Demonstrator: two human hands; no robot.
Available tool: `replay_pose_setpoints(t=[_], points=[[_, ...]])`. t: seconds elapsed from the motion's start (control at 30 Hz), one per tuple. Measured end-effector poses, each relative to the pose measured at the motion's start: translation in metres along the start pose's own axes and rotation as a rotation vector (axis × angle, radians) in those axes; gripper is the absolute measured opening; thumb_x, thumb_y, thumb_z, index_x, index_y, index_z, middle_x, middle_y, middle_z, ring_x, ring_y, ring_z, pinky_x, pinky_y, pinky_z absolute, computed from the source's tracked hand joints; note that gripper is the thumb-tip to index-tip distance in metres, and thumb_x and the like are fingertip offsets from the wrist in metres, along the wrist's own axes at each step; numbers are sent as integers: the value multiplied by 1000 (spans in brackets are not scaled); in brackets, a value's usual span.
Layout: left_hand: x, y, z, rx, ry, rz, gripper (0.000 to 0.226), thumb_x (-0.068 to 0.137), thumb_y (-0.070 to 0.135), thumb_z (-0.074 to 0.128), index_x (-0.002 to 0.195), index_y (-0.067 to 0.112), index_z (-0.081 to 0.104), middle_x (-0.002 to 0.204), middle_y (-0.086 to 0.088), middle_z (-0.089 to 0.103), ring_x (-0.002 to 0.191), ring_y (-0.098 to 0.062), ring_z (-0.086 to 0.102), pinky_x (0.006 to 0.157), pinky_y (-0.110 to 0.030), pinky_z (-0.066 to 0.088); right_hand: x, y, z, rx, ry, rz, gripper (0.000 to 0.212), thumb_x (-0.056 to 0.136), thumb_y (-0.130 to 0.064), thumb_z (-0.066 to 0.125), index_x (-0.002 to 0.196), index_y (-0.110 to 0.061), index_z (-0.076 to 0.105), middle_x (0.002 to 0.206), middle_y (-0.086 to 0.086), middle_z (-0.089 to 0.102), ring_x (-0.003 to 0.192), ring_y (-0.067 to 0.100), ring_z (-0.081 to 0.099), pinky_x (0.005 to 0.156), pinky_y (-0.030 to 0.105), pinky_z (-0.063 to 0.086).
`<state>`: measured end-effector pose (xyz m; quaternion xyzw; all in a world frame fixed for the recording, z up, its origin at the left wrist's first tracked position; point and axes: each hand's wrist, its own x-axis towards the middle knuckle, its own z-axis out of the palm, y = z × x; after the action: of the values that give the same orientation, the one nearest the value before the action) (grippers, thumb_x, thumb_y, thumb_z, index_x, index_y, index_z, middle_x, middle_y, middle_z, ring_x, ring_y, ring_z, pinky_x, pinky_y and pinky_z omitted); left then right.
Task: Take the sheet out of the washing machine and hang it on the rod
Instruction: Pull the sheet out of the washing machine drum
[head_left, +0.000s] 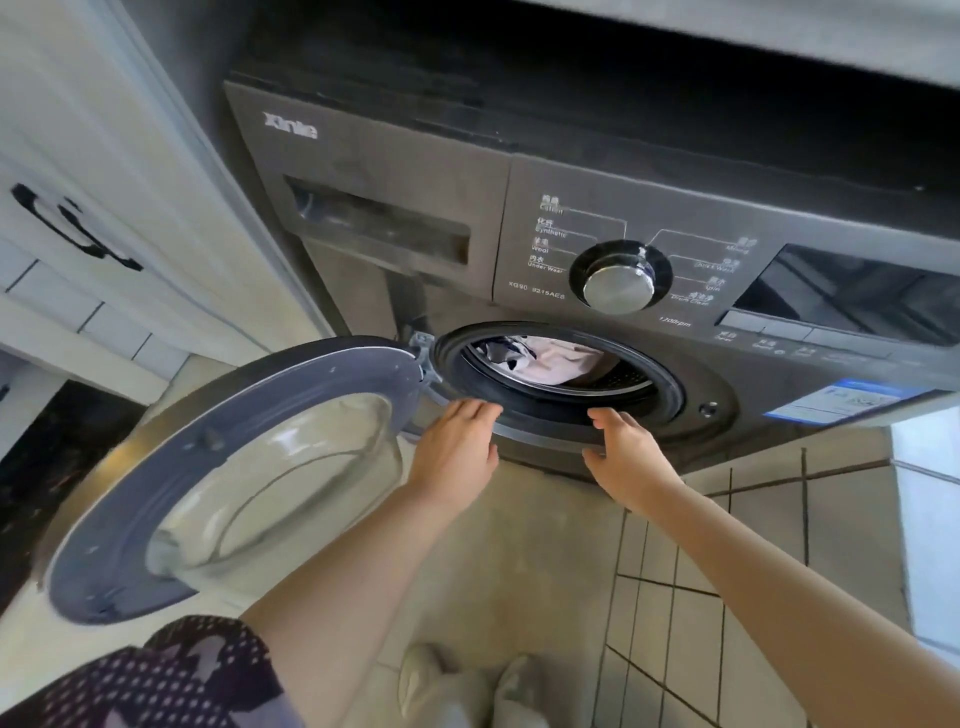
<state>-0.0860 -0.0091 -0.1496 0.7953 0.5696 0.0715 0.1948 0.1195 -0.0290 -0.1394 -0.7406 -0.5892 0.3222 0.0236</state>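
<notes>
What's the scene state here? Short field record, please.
door: swung fully open to the left
washer: dark front-loader, drum open
sheet: pale cloth, inside the drum, untouched
left hand: open, fingers at the lower rim of the drum opening
right hand: open, fingers at the lower rim, holds nothing
rod: not in view
dial: on the panel above the drum

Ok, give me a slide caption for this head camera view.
Both open hands, left hand and right hand, reach toward laundry inside the open-doored washing machine.
</notes>
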Motion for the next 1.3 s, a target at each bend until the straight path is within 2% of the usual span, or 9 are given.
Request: replay_pose_setpoints(t=[0.17,0.4,0.57,0.77,0.9,1.0,1.07,1.17,1.3], points=[[48,-21,58,79,8,28,46,88,17,54,133,14,47,137,-2,47,130,-20,38,101,-33,39,66,26,36,-120,71,-101,55,93,-20,52,144,-12,31,141,11,40,127,30,41,106,38,37],[116,-47,126,161,88,73,50,94,20,46,142,12,36,153,-3,29,143,-20,20,109,-36,31,152,53,73,-293,246,-241,58,92,-18,51,145,-14,26,146,10,32,130,33,37,99,42,44],[157,-57,163,243,168,79,62,95,23,45,148,5,18,157,-12,16,146,-24,11,115,-33,19,198,60,94,-416,390,-331,78,86,-17,63,149,-10,18,151,13,26,139,33,27,100,41,46],[194,-59,197,342,247,-4,76,96,33,43,149,-3,1,156,-22,10,145,-32,8,116,-37,13,238,59,109,-550,515,-471,101,77,-24,73,151,-9,6,155,14,20,143,35,17,113,43,31],[207,-65,209,342,267,-13,60,91,21,42,145,0,27,142,-24,42,134,-33,39,109,-39,32,259,60,119,-554,484,-462,101,87,-37,62,149,-11,-13,159,10,7,146,29,-1,117,37,15],[214,-70,212,353,381,108,42,77,14,36,103,9,68,87,-10,70,79,-25,67,70,-31,51,272,61,126,-524,457,-422,105,85,-48,60,148,-11,-14,157,12,12,146,27,-1,117,39,8],[212,-73,213,371,430,156,32,71,13,35,77,14,67,68,-5,64,62,-23,64,57,-29,48,275,61,130,-498,463,-416,101,86,-50,58,149,-12,-11,156,13,15,147,26,0,118,41,6],[207,-73,211,384,444,183,21,67,11,43,69,15,63,64,-4,62,58,-24,62,54,-29,48,274,59,136,-405,504,-426,100,82,-52,61,151,-14,-2,153,10,25,146,25,9,118,44,5],[201,-77,209,209,502,209,26,65,6,60,89,13,66,86,-5,64,78,-28,61,62,-36,53,273,60,141,-254,561,-430,104,74,-54,70,151,-15,10,146,7,37,142,24,22,118,44,11]])
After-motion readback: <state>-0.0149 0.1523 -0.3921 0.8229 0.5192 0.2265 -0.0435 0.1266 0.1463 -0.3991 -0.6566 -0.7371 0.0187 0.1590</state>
